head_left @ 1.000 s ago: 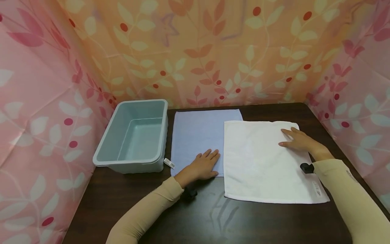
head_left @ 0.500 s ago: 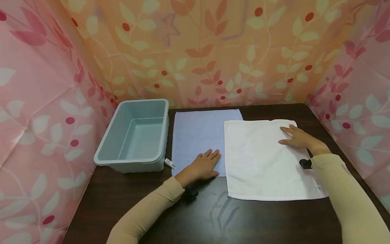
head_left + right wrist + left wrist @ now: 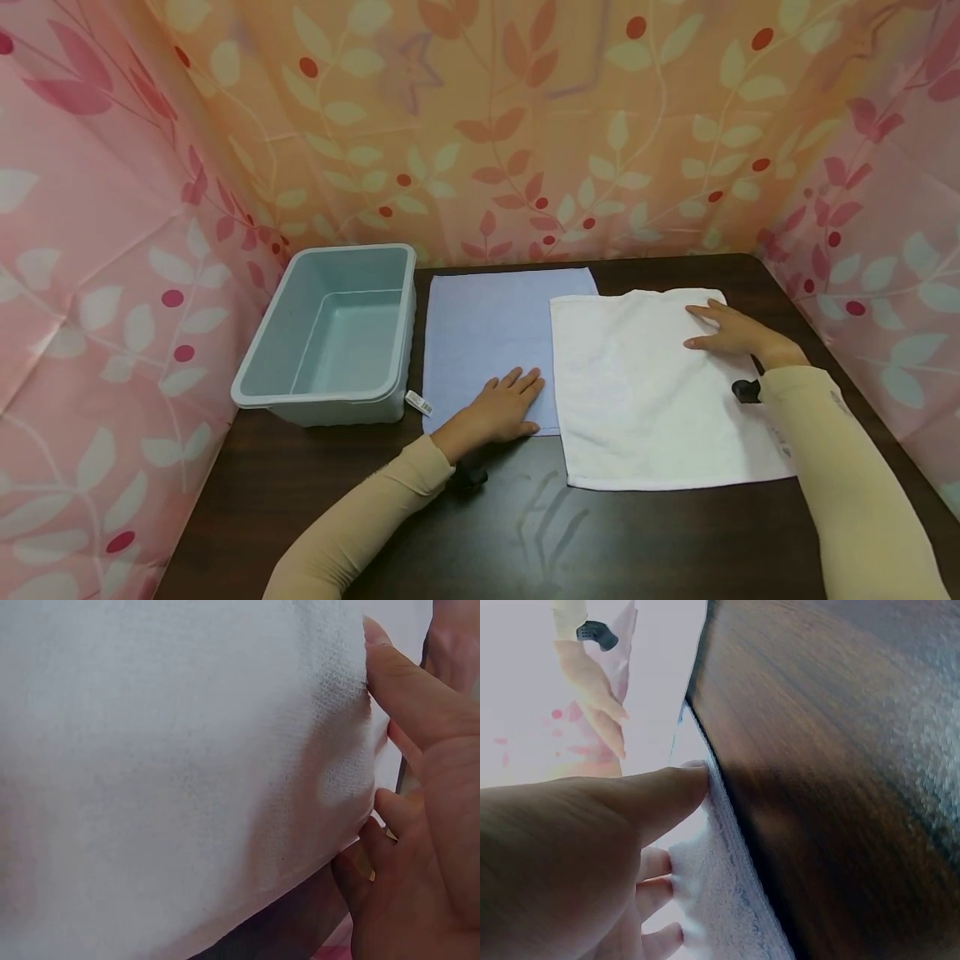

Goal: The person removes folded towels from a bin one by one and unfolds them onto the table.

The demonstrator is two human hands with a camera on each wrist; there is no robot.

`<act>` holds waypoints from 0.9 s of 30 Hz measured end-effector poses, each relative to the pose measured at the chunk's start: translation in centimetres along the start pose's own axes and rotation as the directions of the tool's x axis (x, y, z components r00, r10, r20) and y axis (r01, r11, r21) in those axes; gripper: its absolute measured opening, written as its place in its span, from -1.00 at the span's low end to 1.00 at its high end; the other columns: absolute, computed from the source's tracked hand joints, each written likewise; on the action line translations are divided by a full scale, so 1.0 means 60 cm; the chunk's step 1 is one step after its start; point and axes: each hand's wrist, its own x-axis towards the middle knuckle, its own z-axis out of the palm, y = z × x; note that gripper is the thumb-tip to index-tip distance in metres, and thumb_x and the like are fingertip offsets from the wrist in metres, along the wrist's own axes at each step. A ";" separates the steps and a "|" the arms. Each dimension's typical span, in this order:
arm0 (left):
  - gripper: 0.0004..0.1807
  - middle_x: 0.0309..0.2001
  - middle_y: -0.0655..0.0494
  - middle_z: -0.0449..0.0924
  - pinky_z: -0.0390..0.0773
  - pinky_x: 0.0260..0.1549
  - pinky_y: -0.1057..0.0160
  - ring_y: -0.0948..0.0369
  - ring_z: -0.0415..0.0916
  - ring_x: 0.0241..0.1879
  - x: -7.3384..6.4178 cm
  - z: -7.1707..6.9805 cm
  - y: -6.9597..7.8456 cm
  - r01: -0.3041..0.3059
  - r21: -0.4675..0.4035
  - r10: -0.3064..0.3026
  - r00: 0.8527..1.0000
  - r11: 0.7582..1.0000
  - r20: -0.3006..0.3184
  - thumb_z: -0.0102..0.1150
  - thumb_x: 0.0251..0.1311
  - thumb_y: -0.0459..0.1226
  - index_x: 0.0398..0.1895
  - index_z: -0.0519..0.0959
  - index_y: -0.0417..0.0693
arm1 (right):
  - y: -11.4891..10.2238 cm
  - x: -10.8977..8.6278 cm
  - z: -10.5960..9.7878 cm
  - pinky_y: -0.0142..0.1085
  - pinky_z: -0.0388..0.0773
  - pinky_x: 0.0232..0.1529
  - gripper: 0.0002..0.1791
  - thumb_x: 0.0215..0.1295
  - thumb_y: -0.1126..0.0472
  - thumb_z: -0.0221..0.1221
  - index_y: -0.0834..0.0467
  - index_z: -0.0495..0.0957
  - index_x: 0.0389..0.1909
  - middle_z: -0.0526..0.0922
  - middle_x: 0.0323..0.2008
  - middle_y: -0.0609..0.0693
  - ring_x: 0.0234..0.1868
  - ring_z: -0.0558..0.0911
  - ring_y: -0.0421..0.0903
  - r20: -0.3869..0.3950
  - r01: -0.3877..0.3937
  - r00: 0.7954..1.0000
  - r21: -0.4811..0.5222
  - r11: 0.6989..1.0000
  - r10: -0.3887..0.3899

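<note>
A light blue towel point(image 3: 487, 333) lies flat on the table, its label point(image 3: 417, 403) sticking out at the left. Fingers spread, my left hand point(image 3: 498, 410) rests on its near right part; the left wrist view shows the thumb point(image 3: 676, 796) along the hem. A white towel point(image 3: 637, 392) overlaps the blue one's right side. My right hand point(image 3: 738, 335) lies on its far right part with extended fingers, and the cloth wrinkles slightly nearby. In the right wrist view, the thumb and fingers point(image 3: 409, 694) touch the white towel's edge.
A grey-blue plastic basin point(image 3: 322, 400) stands left of the blue towel on the dark wooden table point(image 3: 480, 533). Floral curtains point(image 3: 480, 125) enclose the back and both sides.
My right hand has shifted slightly left and away, and the white towel's right and near edges have moved with it. My left hand stays in place on the blue towel.
</note>
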 end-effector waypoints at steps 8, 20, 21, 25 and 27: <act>-0.14 0.63 0.18 -0.15 0.12 0.50 -0.11 0.08 -0.16 0.62 -0.003 -0.004 0.002 -0.008 -0.004 0.008 1.000 1.000 -0.010 0.06 0.37 0.11 0.60 -0.03 0.07 | -0.003 0.008 -0.005 0.47 -0.09 0.35 0.04 0.18 -0.31 0.26 0.22 0.13 0.50 -0.05 0.47 0.53 0.45 -0.02 0.54 -0.006 -0.057 0.998 0.009 0.998 0.057; -0.14 0.63 0.19 -0.17 0.11 0.51 -0.11 0.08 -0.18 0.62 -0.004 0.000 -0.004 0.001 -0.004 -0.001 1.000 1.000 -0.008 0.05 0.37 0.12 0.60 -0.05 0.08 | -0.169 0.088 -0.016 0.22 0.41 0.23 -0.54 0.30 0.18 0.26 0.21 0.56 0.21 0.59 0.17 0.33 0.20 0.51 0.31 -0.276 0.055 0.961 0.066 0.996 -0.035; -0.14 0.63 0.19 -0.17 0.11 0.51 -0.11 0.08 -0.18 0.62 -0.003 0.000 -0.005 0.002 -0.002 -0.002 1.000 1.000 -0.006 0.05 0.37 0.12 0.60 -0.05 0.08 | -0.187 0.101 -0.013 0.20 0.41 0.24 -0.54 0.30 0.20 0.25 0.22 0.55 0.21 0.60 0.17 0.32 0.20 0.52 0.29 -0.265 0.083 0.962 0.086 0.993 -0.057; -0.13 0.63 0.19 -0.17 0.12 0.50 -0.11 0.08 -0.17 0.62 -0.002 0.001 -0.004 -0.005 0.000 0.005 1.000 1.000 -0.009 0.06 0.37 0.12 0.60 -0.04 0.08 | -0.247 0.150 0.004 0.12 0.45 0.25 -0.57 0.31 0.21 0.25 0.21 0.57 0.19 0.64 0.14 0.26 0.15 0.56 0.21 -0.236 0.167 0.963 0.129 0.978 -0.133; -0.13 0.63 0.19 -0.18 0.11 0.51 -0.11 0.08 -0.18 0.62 -0.001 0.001 -0.003 -0.009 -0.009 0.009 1.000 1.000 -0.005 0.06 0.37 0.12 0.60 -0.05 0.08 | -0.269 0.169 0.015 0.10 0.45 0.25 -0.58 0.31 0.22 0.25 0.21 0.59 0.17 0.65 0.13 0.23 0.14 0.56 0.18 -0.225 0.199 0.960 0.135 0.971 -0.165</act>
